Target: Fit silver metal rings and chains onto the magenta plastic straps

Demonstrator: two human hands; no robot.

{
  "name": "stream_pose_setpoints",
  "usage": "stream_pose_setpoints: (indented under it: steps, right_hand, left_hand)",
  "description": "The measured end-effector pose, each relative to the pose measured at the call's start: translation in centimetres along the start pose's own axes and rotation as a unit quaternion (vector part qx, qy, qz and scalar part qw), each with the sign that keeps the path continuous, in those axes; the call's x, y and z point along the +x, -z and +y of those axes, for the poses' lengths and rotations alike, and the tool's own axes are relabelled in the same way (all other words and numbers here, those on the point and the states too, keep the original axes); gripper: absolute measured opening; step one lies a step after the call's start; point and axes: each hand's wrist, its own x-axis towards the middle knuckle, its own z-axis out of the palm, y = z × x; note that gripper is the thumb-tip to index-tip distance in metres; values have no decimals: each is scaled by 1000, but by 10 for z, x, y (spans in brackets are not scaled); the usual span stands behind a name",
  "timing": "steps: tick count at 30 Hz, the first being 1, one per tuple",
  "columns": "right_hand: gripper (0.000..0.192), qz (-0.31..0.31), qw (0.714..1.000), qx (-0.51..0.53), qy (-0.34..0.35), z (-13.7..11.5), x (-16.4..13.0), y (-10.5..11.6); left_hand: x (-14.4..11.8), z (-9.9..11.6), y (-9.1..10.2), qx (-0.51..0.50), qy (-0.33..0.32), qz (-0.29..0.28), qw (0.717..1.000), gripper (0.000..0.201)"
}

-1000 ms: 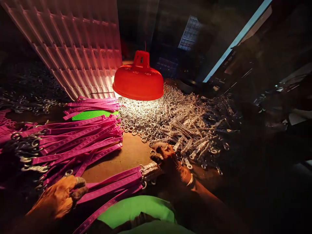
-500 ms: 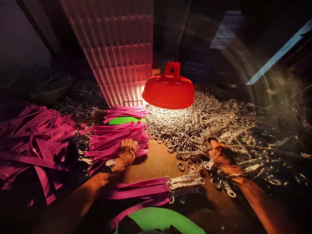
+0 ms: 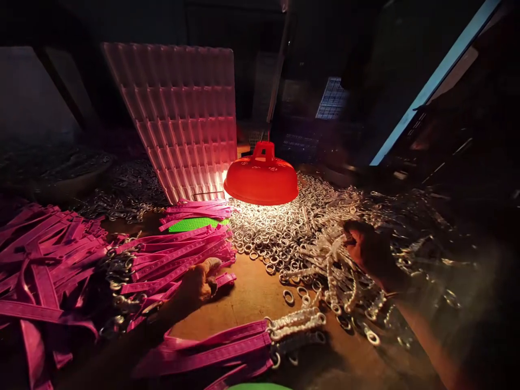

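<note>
My left hand (image 3: pixel 204 279) is curled over the near end of a stack of pink straps (image 3: pixel 174 257); a strap end shows just beyond its fingers, and what they hold is hidden. To the right, my right hand (image 3: pixel 365 249) is closed on a bunch of pale braided pieces with end rings (image 3: pixel 335 254), which hang below it. Nearer me lie a few pink straps (image 3: pixel 227 352), each seeming to be joined by a metal ring to a pale braided piece (image 3: pixel 298 322).
A red lamp (image 3: pixel 262 181) hangs low over a heap of rings (image 3: pixel 260 233). Behind stands a ribbed translucent panel (image 3: pixel 187 119). A large pile of pink straps (image 3: pixel 44 254) lies at left, and a green perforated sheet (image 3: pixel 195 223) lies among the straps.
The view has tilted up and shifted. My right hand has drawn a bunch of braided pieces up from the heap. My left hand is slightly lower against the strap stack.
</note>
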Motion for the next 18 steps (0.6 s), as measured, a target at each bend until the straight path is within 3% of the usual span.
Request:
stream_pose_setpoints:
  steps: [3, 5, 9, 13, 18]
  right_hand:
    - [36, 89, 995, 44, 30, -8, 9, 7]
    - [33, 96, 991, 88, 34, -14, 12, 6]
    - [28, 24, 975, 220, 16, -31, 11, -9]
    - [22, 14, 921, 388, -11, -61, -1, -32]
    - [29, -36, 845, 532, -27, -121, -16, -50]
  left_hand:
    - [-10, 5, -10, -237, 51, -27, 970, 53]
    - [-16, 6, -17, -325, 58, -17, 944, 48]
    - [-14, -5, -30, -261, 37, 50, 963, 41]
    - [3, -22, -46, -211, 32, 110, 971, 53]
    - [22, -22, -65, -21, -124, 154, 980, 39]
